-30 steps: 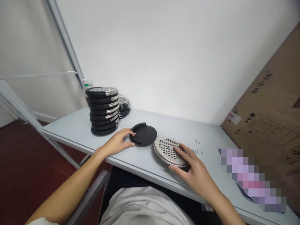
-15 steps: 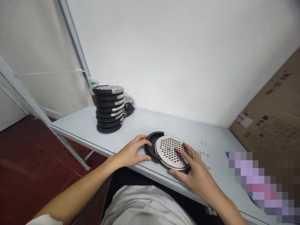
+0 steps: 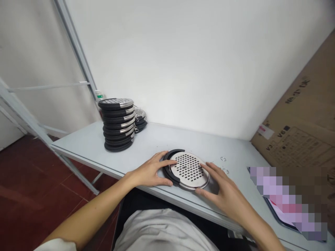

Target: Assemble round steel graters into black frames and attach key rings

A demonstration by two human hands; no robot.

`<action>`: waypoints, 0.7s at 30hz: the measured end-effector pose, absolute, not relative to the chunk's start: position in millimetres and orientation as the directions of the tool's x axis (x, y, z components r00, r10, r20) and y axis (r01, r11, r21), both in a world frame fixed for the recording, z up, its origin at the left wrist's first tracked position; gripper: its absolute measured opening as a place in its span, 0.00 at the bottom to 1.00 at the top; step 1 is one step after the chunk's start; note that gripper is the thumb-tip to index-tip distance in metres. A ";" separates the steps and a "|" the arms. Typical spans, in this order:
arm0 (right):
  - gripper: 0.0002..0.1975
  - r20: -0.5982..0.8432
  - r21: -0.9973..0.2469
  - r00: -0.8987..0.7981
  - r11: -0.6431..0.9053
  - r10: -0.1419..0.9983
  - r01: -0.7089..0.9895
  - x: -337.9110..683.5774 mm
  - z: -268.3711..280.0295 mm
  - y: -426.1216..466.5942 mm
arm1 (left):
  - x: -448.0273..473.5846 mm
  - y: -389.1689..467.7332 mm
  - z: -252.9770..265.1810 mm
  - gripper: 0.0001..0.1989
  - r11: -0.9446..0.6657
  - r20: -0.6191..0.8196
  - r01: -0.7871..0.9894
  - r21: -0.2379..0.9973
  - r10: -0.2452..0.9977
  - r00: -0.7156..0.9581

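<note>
On the bench in front of me lies a round metal disc [image 3: 190,170] with many small slots. A black C-shaped rim [image 3: 167,169] wraps its left side, the disc seated well into it. My left hand [image 3: 153,170] grips the rim from the left, its index fingertip on the metal and its thumb low at the near edge. From the right, my right hand [image 3: 220,186] spans the bare metal edge, thumb at the near side and a fingertip on top. Behind the right hand lie small wire rings [image 3: 223,159].
Farther left stands a tall stack of black-rimmed discs [image 3: 117,129], with a shorter stack [image 3: 140,120] behind it. A bottle [image 3: 98,94] is at the back. Right are a cardboard box [image 3: 295,115] and a phone-like flat object [image 3: 280,214], partly pixelated. A metal frame [image 3: 75,45] rises at left.
The metal disc has slid left, deeper into the black rim. My left index finger now reaches onto the metal. My right fingers have drawn back toward the disc's right edge. The view has shifted slightly.
</note>
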State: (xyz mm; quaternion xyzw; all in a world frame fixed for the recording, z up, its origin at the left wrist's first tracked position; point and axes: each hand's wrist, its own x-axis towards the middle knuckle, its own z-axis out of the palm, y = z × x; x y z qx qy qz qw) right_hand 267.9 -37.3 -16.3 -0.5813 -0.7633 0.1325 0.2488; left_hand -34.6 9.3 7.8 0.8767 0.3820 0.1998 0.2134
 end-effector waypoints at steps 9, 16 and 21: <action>0.36 0.321 -0.507 -0.259 0.397 0.911 0.765 266.1 -16.2 -32.2 | -36.2 11.3 2.4 0.39 -0.631 0.269 0.538 0.559 0.751 0.602; 0.36 0.307 -0.532 -0.246 0.380 0.919 0.757 260.4 -12.4 -32.1 | -34.3 10.8 1.8 0.42 -0.618 0.278 0.561 0.551 0.770 0.575; 0.40 0.276 -0.528 -0.244 0.358 0.930 0.770 258.6 -15.1 -30.7 | -31.7 13.5 3.3 0.50 -0.637 0.333 0.518 0.572 0.757 0.563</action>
